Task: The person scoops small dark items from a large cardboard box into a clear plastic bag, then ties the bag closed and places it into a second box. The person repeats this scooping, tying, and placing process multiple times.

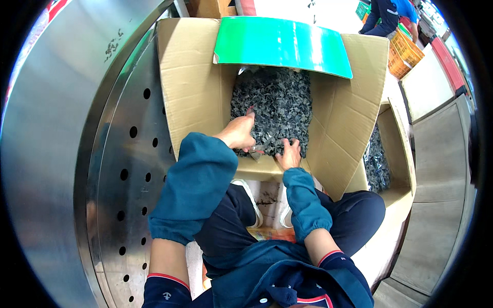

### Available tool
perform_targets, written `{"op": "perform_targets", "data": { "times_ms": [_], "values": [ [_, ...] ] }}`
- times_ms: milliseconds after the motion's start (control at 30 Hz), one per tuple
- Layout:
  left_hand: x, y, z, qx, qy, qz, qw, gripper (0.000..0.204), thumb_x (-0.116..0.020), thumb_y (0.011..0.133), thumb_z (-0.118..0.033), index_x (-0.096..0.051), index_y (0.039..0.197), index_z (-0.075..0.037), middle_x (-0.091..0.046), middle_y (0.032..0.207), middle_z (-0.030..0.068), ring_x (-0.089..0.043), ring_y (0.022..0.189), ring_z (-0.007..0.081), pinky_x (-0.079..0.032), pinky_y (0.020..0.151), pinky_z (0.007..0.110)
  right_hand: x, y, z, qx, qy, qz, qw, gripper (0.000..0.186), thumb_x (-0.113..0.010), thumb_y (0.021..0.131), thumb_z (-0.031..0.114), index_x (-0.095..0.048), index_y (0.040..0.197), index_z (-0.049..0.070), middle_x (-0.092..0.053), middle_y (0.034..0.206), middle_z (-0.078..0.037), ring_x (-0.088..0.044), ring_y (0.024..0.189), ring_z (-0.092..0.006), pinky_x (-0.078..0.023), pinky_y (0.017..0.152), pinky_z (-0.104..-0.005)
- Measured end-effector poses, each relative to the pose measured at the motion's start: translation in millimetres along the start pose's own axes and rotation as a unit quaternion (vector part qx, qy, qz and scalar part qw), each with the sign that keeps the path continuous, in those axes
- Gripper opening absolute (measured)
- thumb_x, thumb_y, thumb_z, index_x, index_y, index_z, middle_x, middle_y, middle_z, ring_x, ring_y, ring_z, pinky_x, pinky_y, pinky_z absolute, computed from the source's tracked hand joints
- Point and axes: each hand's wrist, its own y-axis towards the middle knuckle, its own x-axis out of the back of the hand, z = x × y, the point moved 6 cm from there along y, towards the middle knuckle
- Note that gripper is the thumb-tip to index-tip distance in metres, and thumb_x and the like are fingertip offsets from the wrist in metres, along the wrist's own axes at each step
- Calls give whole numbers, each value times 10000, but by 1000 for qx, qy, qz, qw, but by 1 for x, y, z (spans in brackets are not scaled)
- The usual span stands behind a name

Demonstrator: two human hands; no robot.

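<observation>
A large open cardboard box [185,66] stands in front of me, filled with many small dark grey and black curled pieces [275,97]. My left hand [239,132] reaches in at the left side of the pile, its fingers and thumb apart over the pieces. A small reddish bit shows at its fingertips, too small to name. My right hand [290,154] rests at the near edge of the pile with fingers spread, the tips touching the pieces. Between the hands lies a small grey and reddish scrap [256,153]. Teal sleeve covers are on both forearms.
A glossy green flap [282,46] spans the box's far side. A curved steel machine wall with round holes [126,154] stands close on the left. At right is a second cardboard box [400,154] with similar dark pieces [376,164]. Far right, a person [382,18] is near orange crates [404,54].
</observation>
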Motion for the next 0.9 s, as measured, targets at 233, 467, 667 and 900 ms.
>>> {"op": "perform_targets", "data": {
  "times_ms": [233, 467, 667, 900],
  "values": [
    [-1, -2, -4, 21, -55, 22, 998, 802, -639, 656, 38, -196, 1322, 102, -608, 745, 174, -622, 538, 194, -511, 485, 310, -4, 8, -37, 14, 216, -191, 957, 288, -658, 585, 10, -568, 846, 97, -539, 896, -113, -511, 899, -285, -422, 821, -357],
    [-4, 0, 4, 40, -61, 11, 997, 778, -641, 638, 33, -239, 1301, 81, -610, 757, 148, -624, 555, 183, -518, 483, 307, 83, 31, 75, -24, 613, -76, 786, 211, -611, 747, -18, -526, 910, 86, -561, 1007, -64, -483, 545, -58, -406, 460, -195],
    [-5, 5, -2, -4, -105, 1, 995, 572, -647, 636, 19, -374, 1136, 69, -605, 769, 153, -625, 559, 181, -521, 480, 303, 98, 36, 139, 202, 450, -4, 870, 196, -665, 790, 167, -571, 907, 42, -575, 951, -92, -562, 860, -167, -443, 768, -298],
    [-3, 1, 3, 17, -76, 0, 997, 567, -639, 636, 15, -371, 1132, 77, -603, 781, 177, -631, 558, 187, -524, 476, 300, 106, 17, 146, 258, 335, 28, 906, 165, -426, 905, 114, -544, 936, 3, -560, 879, -138, -569, 794, -292, -450, 719, -353]
  ]
}}
